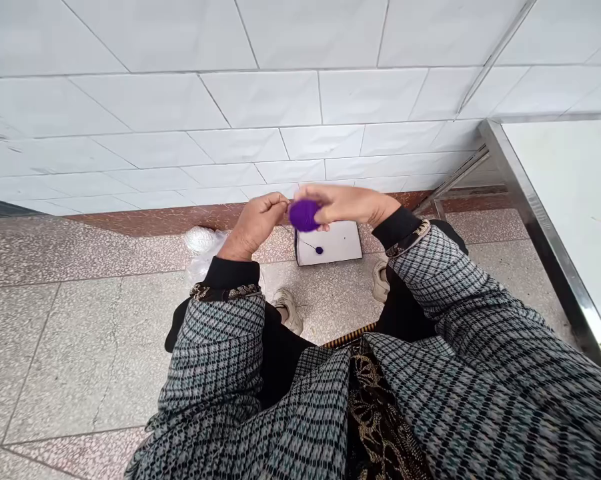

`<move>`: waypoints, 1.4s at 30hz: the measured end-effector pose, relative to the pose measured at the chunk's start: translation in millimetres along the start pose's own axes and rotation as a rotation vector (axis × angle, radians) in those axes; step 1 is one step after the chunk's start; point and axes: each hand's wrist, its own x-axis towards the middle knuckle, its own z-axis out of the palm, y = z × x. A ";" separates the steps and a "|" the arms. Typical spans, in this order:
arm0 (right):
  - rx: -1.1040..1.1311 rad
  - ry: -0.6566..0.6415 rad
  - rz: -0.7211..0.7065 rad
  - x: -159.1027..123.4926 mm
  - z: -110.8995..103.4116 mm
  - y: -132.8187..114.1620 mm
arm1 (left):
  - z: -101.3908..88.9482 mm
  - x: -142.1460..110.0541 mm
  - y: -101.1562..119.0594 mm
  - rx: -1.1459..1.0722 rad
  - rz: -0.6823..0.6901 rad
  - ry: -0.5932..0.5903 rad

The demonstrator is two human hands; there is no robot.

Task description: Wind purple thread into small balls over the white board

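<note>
A ball of purple yarn (304, 215) sits in my right hand (347, 203), whose fingers curl around it; the hand is a little blurred by motion. Right beside it, my left hand (260, 223) is closed in a pinch at the ball's left side, on what looks like a strand of the yarn, too thin to see clearly. Below the hands, a small dark purple ball (319, 251) lies in a shallow white box (337, 245) on the floor. A thin dark strand runs from that small ball up and to the left.
A white ball (199, 239) and a clear plastic bag (199, 268) lie on the speckled floor (80, 353) at left. My shoes (289, 311) flank the box. Ahead stands a white tiled wall (250, 100). A metal-edged white table (570, 193) is at right.
</note>
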 end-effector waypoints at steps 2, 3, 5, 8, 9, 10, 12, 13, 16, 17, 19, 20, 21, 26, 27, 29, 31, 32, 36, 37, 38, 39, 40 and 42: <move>0.210 0.149 -0.167 -1.2 -3.3 -8.6 | 2.8 -0.9 1.5 0.023 0.000 -0.061; 0.282 0.264 -0.231 0.2 -5.4 -11.4 | 4.8 -2.8 4.1 0.038 0.010 -0.134; 0.310 0.530 -0.265 5.3 -8.8 -12.2 | 8.1 -8.7 11.2 0.073 0.038 -0.295; -0.020 0.694 -0.052 11.2 -9.4 -4.3 | 7.1 -16.7 18.5 0.062 0.081 -0.364; -0.158 0.595 0.037 11.0 -8.5 -1.5 | 5.1 -18.0 18.7 0.032 0.088 -0.322; -0.258 0.430 0.100 9.5 -7.3 0.4 | 2.6 -18.5 17.6 0.004 0.087 -0.257; -0.281 0.040 0.124 3.8 -5.4 0.9 | -2.0 -18.2 13.3 -0.030 0.060 -0.131; -0.220 -0.092 0.083 0.5 -5.2 -0.4 | -3.3 -17.8 10.9 -0.036 0.036 -0.088; 0.039 -0.057 -0.160 -4.7 -8.0 -5.4 | -0.8 -18.6 7.7 -0.043 -0.014 -0.081; 0.114 0.043 -0.235 -3.7 -9.6 -5.9 | 2.1 -19.8 8.6 -0.043 -0.012 -0.115; 0.191 0.252 -0.302 1.9 -12.4 -3.8 | 8.4 -23.4 12.9 -0.019 0.016 -0.237; 0.180 0.331 -0.281 5.5 -13.1 -1.4 | 10.8 -25.6 15.7 0.000 0.037 -0.306; 0.136 0.385 -0.231 8.8 -13.2 1.4 | 12.0 -27.8 18.3 0.021 0.060 -0.356; -0.157 0.007 0.087 9.7 -6.6 6.8 | -2.9 -32.4 17.7 0.064 0.084 -0.125; -0.118 -0.099 0.070 7.9 -5.0 4.9 | -6.9 -31.5 14.6 0.060 0.057 -0.056; 0.080 -0.164 -0.073 5.6 -2.8 -0.3 | -10.8 -29.2 9.2 0.052 0.004 0.024; 0.310 -0.013 -0.267 7.2 -1.8 -5.6 | -8.5 -28.3 8.3 0.061 -0.012 -0.003; 0.381 0.116 -0.329 9.3 -1.6 -7.7 | -5.7 -28.8 10.1 0.073 -0.002 -0.059; 0.196 0.591 -0.119 18.6 0.5 -9.9 | 2.2 -35.3 24.2 0.103 0.062 -0.295; 0.059 0.578 -0.004 19.0 1.4 -9.1 | 1.0 -36.9 26.6 0.092 0.072 -0.266; -0.077 0.478 0.093 18.4 2.3 -8.2 | -1.5 -38.0 27.5 0.076 0.076 -0.202; -0.186 0.312 0.161 17.0 3.2 -7.2 | -4.8 -38.5 27.0 0.062 0.070 -0.120; -0.237 0.127 0.183 15.0 4.0 -6.6 | -8.3 -38.4 25.1 0.056 0.056 -0.044; -0.103 -0.123 0.095 11.4 5.6 -6.7 | -13.6 -37.0 18.6 0.060 0.011 0.031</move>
